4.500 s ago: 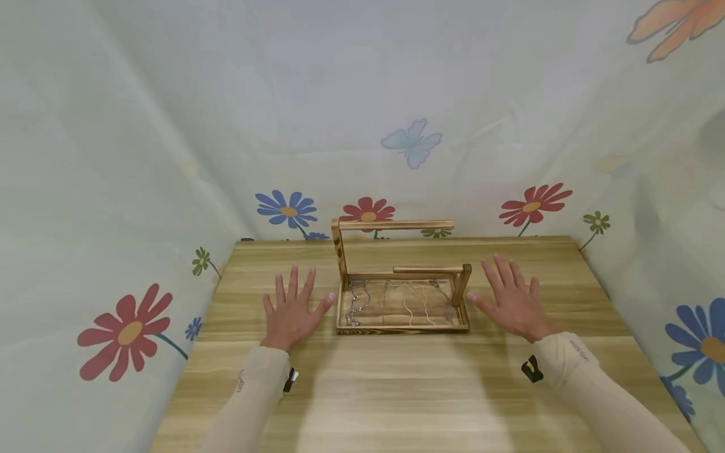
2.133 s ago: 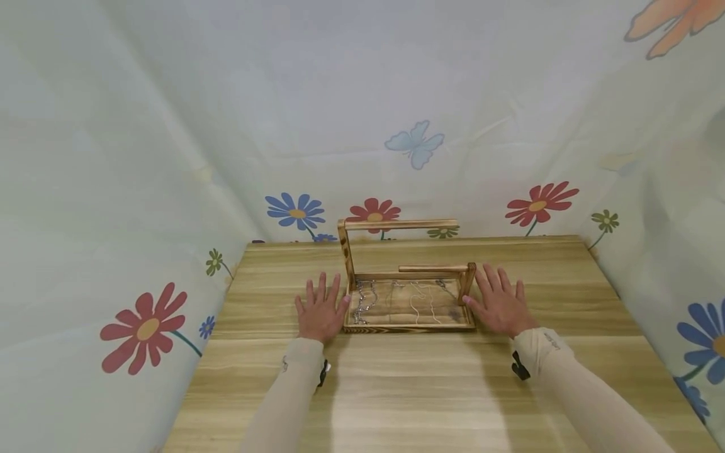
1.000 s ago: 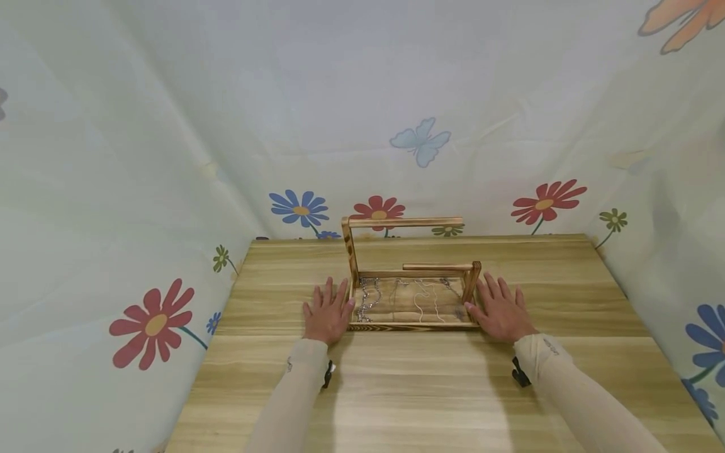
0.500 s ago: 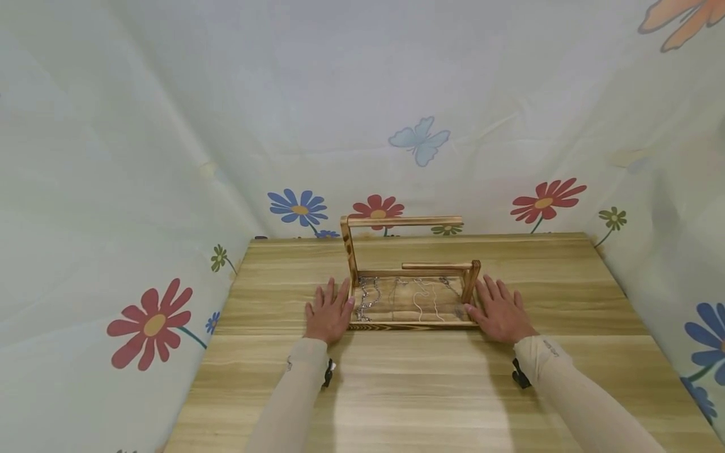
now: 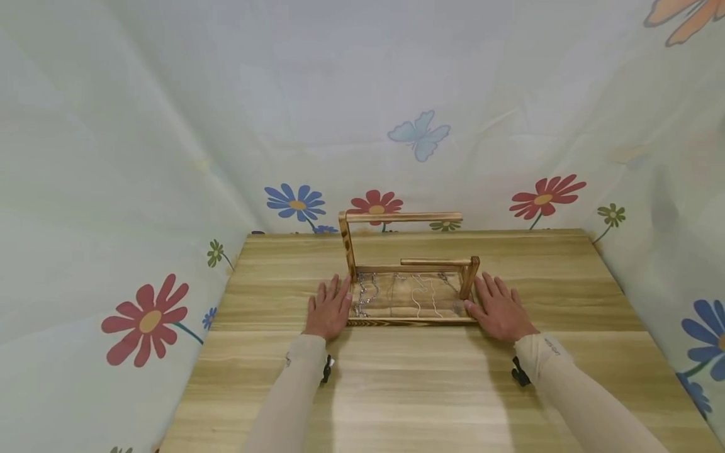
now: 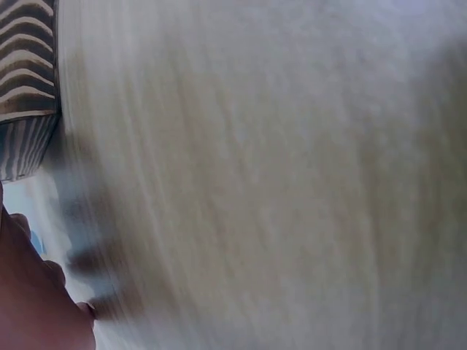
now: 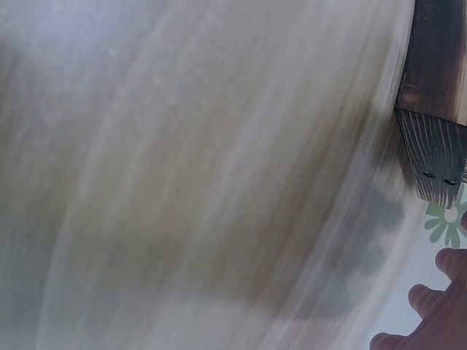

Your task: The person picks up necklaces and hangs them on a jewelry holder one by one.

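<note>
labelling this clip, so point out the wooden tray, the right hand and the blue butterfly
Wooden tray (image 5: 412, 323): head view, on its front wall
Right hand (image 5: 501, 312): head view, back of the hand
Blue butterfly (image 5: 421, 134): head view, its middle

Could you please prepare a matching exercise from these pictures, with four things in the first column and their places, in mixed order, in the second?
Column one
1. Left hand
2. Right hand
3. Thin chains
4. Blue butterfly

Column two
A. Printed on the pale backdrop behind the table
B. Beside the tray end with the shorter post
C. Lying inside the wooden tray
D. Beside the tray end with the taller post

Right pairs: 1-D, 2-B, 3-C, 4-A
</note>
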A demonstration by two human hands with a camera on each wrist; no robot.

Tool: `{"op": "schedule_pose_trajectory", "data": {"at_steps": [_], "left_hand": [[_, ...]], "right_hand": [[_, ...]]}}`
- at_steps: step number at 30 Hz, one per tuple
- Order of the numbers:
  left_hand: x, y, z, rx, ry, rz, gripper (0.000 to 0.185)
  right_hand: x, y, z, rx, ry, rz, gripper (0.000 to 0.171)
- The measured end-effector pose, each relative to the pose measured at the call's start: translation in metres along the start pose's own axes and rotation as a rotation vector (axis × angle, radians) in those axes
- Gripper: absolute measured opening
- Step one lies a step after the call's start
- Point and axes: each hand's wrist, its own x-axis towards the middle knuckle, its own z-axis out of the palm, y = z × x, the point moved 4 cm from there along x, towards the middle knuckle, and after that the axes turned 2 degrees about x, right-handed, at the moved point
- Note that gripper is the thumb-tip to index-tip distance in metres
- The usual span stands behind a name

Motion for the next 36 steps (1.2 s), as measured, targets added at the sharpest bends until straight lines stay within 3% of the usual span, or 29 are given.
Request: {"op": "schedule_pose_trajectory", "data": {"at_steps": [11,20,36], "left_hand": [[0.002,0.001,0.001,-0.065,-0.021,0.004,0.054],[0.002,0.0,0.001,-0.035,-0.072,-0.031,0.053],[0.002,0.0,0.0,-0.037,-0.094,-0.033,0.053]], "right_hand": [[-0.006,-0.005,-0.007,-0.001,0.025,-0.03,0.077],[-0.014,-0.012,-0.007,-0.012,0.065,-0.066,0.075],[-0.028,-0.026,-0.01,-0.005,0.15,-0.06,0.075]]}}
